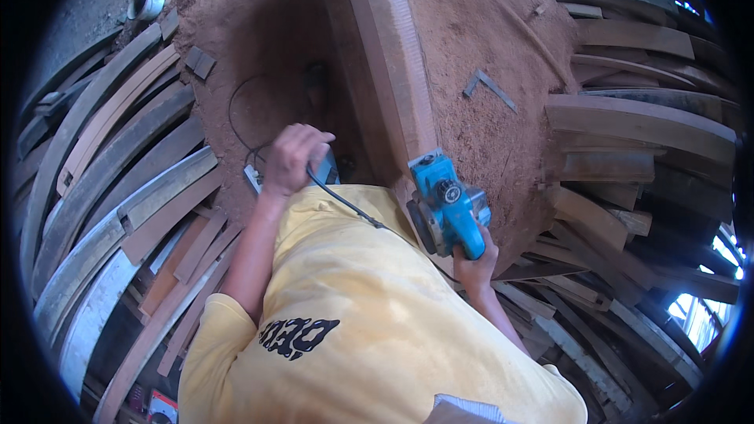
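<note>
My right hand (475,255) is wrapped round the rear handle of a teal electric hand planer (446,196), held tilted beside the near end of a long timber beam (385,55). To the left, in front of my waist, my left hand (294,159) is closed around the black power cord (345,204). The cord runs from there across my yellow shirt toward the planer side. Part of it is hidden behind my right arm. A bluish shape shows beneath my left hand, too covered to make out.
Reddish sawdust (487,16) covers the floor. A metal try square (488,88) lies on it, right of the beam. Curved timber pieces are stacked at left (133,165) and right (644,118). A white cylindrical container (146,5) lies at far left, near a small wood block (200,63).
</note>
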`<control>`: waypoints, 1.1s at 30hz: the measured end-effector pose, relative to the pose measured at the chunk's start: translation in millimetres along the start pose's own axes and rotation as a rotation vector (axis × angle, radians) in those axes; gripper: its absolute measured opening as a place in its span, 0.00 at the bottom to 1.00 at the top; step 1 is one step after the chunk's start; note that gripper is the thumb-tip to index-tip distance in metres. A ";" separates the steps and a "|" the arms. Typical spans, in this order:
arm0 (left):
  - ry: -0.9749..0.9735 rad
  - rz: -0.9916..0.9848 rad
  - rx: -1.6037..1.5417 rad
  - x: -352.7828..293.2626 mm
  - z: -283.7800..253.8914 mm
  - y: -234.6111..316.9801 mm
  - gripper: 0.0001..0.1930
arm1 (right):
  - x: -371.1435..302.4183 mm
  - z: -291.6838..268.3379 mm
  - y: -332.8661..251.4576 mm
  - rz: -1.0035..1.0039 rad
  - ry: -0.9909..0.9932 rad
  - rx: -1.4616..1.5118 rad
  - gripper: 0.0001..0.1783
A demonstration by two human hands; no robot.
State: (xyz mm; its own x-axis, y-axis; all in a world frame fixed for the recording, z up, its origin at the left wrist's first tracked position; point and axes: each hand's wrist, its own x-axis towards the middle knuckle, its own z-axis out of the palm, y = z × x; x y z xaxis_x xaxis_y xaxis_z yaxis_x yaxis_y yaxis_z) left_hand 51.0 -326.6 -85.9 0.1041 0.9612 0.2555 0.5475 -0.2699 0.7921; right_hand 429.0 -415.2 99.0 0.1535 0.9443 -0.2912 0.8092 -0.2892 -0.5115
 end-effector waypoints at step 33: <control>0.227 -0.534 -0.396 145.4 -59.5 -142.0 0.28 | 633.9 173.1 -501.9 -0.412 0.294 -0.040 0.20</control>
State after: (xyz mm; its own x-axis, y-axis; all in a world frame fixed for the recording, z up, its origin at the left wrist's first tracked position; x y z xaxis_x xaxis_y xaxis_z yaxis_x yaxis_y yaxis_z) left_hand -61.0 -151.9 -128.2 -0.2948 0.9438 -0.1496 0.1273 0.1939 0.9727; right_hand 22.0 301.4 31.2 -0.0345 0.9846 0.1716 0.8565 0.1176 -0.5026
